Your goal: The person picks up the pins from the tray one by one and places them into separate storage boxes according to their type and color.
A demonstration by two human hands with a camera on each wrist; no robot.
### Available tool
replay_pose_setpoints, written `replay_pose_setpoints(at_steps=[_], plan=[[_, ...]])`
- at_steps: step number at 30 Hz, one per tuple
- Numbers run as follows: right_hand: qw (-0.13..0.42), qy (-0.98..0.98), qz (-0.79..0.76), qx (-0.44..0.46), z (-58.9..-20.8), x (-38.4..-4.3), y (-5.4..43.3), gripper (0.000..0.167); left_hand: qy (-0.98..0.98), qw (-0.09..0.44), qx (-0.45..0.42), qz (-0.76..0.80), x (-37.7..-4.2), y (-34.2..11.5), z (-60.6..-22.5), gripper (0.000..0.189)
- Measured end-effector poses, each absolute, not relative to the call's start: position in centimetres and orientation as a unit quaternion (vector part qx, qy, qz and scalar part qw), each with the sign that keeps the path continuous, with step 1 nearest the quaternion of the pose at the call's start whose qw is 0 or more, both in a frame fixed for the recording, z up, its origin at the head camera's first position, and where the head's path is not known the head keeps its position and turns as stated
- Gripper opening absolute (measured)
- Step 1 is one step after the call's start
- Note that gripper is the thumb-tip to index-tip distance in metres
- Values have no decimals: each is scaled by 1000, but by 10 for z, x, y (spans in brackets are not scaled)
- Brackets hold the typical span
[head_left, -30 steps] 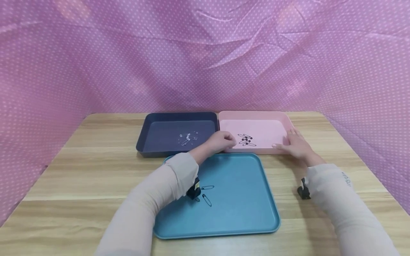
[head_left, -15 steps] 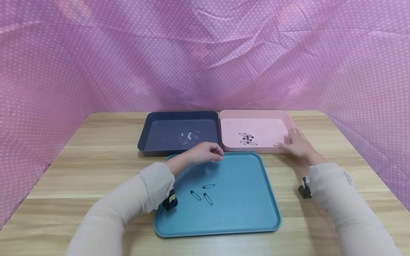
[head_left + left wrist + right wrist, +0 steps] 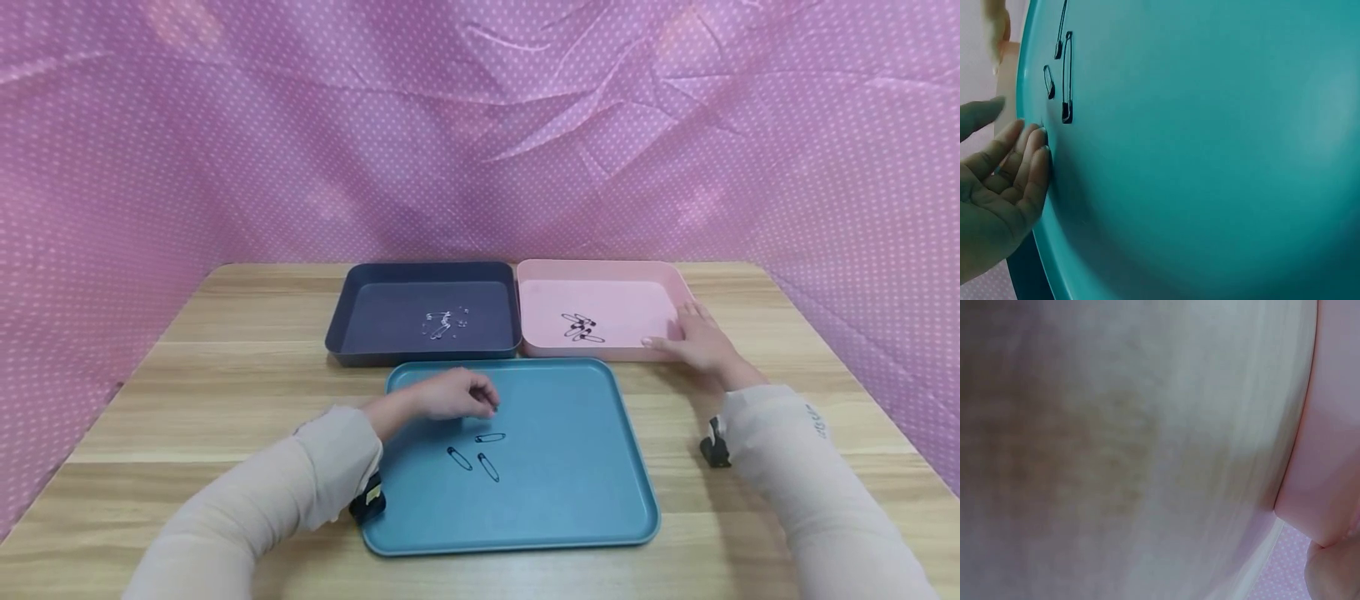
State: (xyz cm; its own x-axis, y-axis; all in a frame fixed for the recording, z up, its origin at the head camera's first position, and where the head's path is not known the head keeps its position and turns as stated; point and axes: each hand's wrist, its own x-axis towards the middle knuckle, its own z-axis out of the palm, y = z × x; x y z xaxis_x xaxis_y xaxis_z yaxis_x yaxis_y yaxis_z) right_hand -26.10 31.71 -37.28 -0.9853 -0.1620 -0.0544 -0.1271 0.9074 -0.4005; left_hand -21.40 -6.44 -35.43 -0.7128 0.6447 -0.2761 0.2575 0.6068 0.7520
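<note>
My left hand (image 3: 456, 394) hovers low over the teal tray (image 3: 570, 475), just behind three black safety pins. One safety pin (image 3: 491, 437) lies crosswise; another safety pin (image 3: 488, 467) and a third safety pin (image 3: 459, 458) lie slanted in front of it. In the left wrist view the thumb of the left hand (image 3: 1004, 181) is apart from its loosely bent fingers, and nothing shows between them. My right hand (image 3: 701, 340) rests at the front right corner of the pink tray (image 3: 630, 304), fingers extended over its rim. Only a bit of the right hand (image 3: 1333, 572) shows in the right wrist view.
Several black safety pins (image 3: 580, 327) lie in a cluster inside the pink tray. Beside it on the left stands a navy tray (image 3: 390, 304) with silver safety pins (image 3: 441, 325) and small shiny bits. All the trays sit on a wooden table (image 3: 225, 392) before a pink dotted cloth (image 3: 480, 167).
My left hand has come from the pink tray's front left corner back and leftward over the teal tray, uncovering the left safety pin. The right hand has stayed at the pink tray.
</note>
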Motion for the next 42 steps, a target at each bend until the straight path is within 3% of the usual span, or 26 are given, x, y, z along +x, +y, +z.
replay_pose_setpoints(at_steps=[10, 20, 27, 42], plan=[[33, 976, -204, -76, -375, -262, 317, 101, 866, 281, 248, 330, -207, -69, -356, 14], [30, 974, -209, -77, -374, -261, 317, 100, 893, 231, 305, 238, -195, -62, -360, 7], [31, 975, -205, -77, -375, -261, 317, 101, 894, 224, 312, 232, -192, -59, -361, 10], [33, 974, -210, -81, -374, -262, 317, 100, 889, 226, 304, 259, -207, -44, -356, 12]])
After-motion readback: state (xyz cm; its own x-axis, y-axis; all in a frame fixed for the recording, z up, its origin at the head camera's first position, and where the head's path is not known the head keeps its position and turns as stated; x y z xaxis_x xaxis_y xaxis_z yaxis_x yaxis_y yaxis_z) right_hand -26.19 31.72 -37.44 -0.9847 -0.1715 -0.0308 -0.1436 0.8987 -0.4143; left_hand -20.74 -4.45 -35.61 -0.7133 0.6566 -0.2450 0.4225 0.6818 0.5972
